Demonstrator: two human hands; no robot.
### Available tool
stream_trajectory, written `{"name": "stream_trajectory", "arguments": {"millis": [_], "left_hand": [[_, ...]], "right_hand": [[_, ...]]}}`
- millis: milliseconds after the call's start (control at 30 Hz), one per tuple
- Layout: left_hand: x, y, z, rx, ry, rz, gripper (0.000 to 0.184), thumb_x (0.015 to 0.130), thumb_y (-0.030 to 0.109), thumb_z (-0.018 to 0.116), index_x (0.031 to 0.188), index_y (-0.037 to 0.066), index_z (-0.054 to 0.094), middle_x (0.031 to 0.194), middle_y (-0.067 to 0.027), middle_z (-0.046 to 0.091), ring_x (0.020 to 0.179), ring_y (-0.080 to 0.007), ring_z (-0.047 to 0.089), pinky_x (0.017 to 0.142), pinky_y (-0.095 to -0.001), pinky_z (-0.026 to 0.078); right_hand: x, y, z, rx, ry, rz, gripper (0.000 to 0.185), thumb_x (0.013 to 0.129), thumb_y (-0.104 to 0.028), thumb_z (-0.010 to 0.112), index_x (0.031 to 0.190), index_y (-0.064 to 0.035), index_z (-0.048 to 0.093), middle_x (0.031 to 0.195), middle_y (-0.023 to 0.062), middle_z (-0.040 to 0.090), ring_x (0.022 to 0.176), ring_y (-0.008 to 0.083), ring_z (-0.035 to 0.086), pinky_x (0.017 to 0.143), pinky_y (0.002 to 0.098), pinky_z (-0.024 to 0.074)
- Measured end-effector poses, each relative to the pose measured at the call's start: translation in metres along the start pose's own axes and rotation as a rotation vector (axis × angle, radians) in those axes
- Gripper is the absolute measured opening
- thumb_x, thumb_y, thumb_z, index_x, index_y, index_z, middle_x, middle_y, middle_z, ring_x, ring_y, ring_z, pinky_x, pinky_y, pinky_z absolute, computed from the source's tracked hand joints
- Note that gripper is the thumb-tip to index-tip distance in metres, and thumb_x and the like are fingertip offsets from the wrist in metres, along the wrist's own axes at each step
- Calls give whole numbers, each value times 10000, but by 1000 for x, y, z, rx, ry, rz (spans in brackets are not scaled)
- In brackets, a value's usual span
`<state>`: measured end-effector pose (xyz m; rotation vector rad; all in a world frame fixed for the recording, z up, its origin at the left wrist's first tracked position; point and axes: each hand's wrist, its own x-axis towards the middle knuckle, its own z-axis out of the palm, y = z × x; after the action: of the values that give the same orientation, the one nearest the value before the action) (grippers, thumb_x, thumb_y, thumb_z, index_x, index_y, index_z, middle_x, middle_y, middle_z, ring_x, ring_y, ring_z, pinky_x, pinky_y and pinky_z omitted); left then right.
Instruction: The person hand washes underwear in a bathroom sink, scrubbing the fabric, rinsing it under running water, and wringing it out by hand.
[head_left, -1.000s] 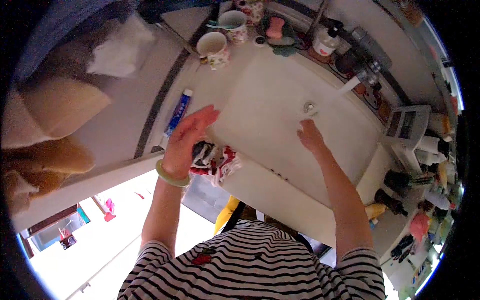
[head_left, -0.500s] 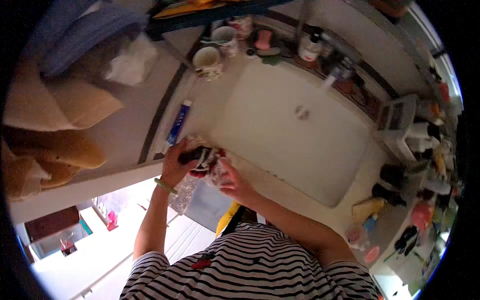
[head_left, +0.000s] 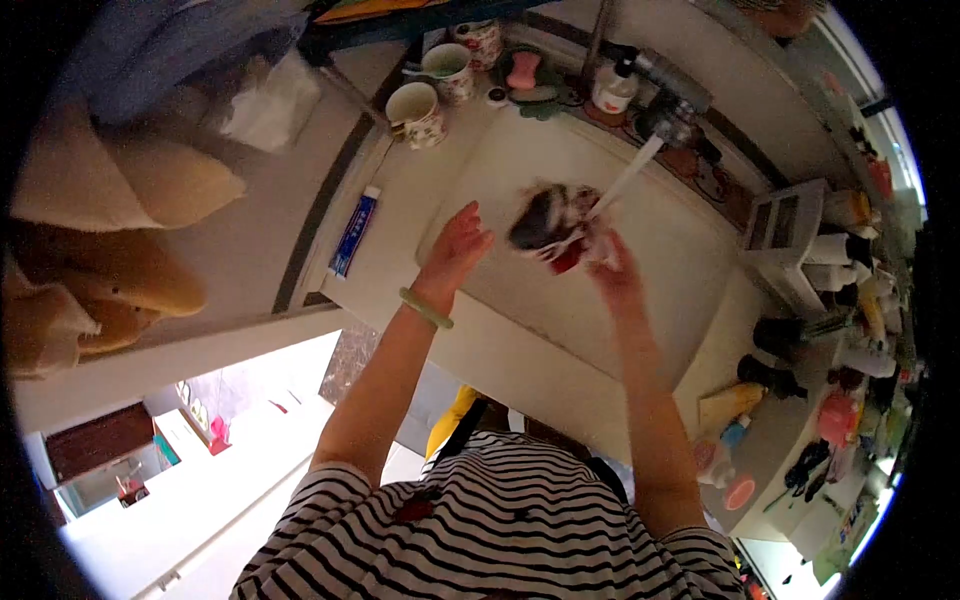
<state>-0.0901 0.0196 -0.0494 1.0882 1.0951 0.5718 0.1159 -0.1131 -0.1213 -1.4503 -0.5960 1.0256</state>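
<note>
A crumpled bundle of dark, white and red cloth [head_left: 550, 222] is over the white sink basin [head_left: 660, 310], under the stream of water [head_left: 632, 178] from the faucet [head_left: 678, 112]. My right hand [head_left: 615, 275] is closed on the cloth's lower right edge, slightly blurred. My left hand [head_left: 458, 250], with a pale green bangle at the wrist, is held to the left of the cloth, near the basin's left edge. Its fingers are partly curled but apart, and nothing is in them.
A blue toothpaste tube [head_left: 355, 232] lies on the left counter. Behind it stand patterned cups [head_left: 416, 112], a pink soap [head_left: 523, 70] and a pump bottle [head_left: 615, 85]. A small white drawer unit [head_left: 785, 232] and several bottles line the right side.
The cloth has moved from the front left counter edge to the basin under the water, with my right hand on it. My left hand has let go of it and moved up and right.
</note>
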Motion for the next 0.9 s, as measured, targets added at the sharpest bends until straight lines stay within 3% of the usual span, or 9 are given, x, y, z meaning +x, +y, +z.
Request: {"name": "stream_trajectory", "arguments": {"millis": [33, 67, 100, 167, 267, 467, 733, 800, 900], "left_hand": [[0, 0, -9, -4, 12, -1, 517, 790, 234, 627, 1246, 105, 419, 1138, -60, 507, 1023, -153, 475, 862, -279, 387], [2, -1, -22, 45, 5, -14, 508, 786, 279, 619, 1236, 123, 443, 1151, -47, 515, 1052, -157, 470, 860, -309, 367], [5, -2, -32, 93, -7, -27, 502, 781, 324, 610, 1226, 141, 467, 1163, -35, 524, 1082, -161, 464, 859, -339, 346], [-1, -7, -44, 86, 16, -78, 479, 782, 340, 601, 1208, 153, 483, 1150, -28, 532, 1076, -149, 466, 850, -337, 345], [-10, -15, -45, 94, 19, -170, 457, 778, 368, 586, 1183, 172, 504, 1129, -20, 543, 1057, -142, 474, 844, -339, 338], [2, -29, -20, 75, -52, -252, 463, 758, 378, 593, 1167, 176, 514, 1119, -13, 542, 1043, -156, 473, 855, -366, 325], [69, -23, 35, 152, -215, -278, 514, 788, 366, 565, 1252, 199, 420, 1225, -64, 472, 1158, -229, 400, 913, -439, 301], [101, -32, 53, 244, -126, -240, 473, 792, 353, 565, 1222, 186, 460, 1126, -38, 518, 995, -163, 477, 798, -340, 382], [165, -71, 74, 395, -129, -180, 515, 792, 347, 562, 1239, 128, 431, 1123, -85, 515, 975, -197, 493, 784, -331, 408]], "right_hand": [[8, 10, -37, -175, 22, -18, 457, 798, -158, 602, 1225, -111, 444, 1230, 53, 453, 1020, 177, 493, 804, 321, 426], [4, 8, -55, -425, 183, 39, 410, 796, -121, 602, 1177, -40, 477, 1208, 69, 480, 1016, 191, 502, 792, 339, 424], [-1, 6, -66, -431, 186, 36, 410, 796, -121, 602, 1177, -40, 477, 1208, 69, 480, 1016, 191, 502, 792, 339, 424], [-15, -1, -88, -241, 276, 246, 386, 809, -165, 589, 1172, -84, 486, 1206, 43, 484, 1034, 202, 494, 793, 329, 406], [-43, 16, -98, -88, 236, 278, 386, 808, -212, 571, 1179, -132, 497, 1196, 58, 482, 1021, 172, 495, 871, 344, 381], [-47, 35, -85, -67, 225, 457, 417, 795, -211, 576, 1190, -121, 479, 1200, 57, 473, 1027, 172, 489, 882, 341, 370], [16, 54, -95, -239, 260, 292, 448, 800, -228, 573, 1218, -117, 456, 1216, 72, 462, 1077, 195, 459, 891, 337, 365], [58, 83, -114, -247, 270, 191, 447, 803, -238, 569, 1217, -110, 456, 1208, 79, 471, 1089, 202, 452, 891, 333, 367], [117, 108, -131, -419, 279, 6, 461, 794, -267, 580, 1205, -93, 464, 1174, 99, 499, 1083, 220, 461, 876, 329, 378]]}}
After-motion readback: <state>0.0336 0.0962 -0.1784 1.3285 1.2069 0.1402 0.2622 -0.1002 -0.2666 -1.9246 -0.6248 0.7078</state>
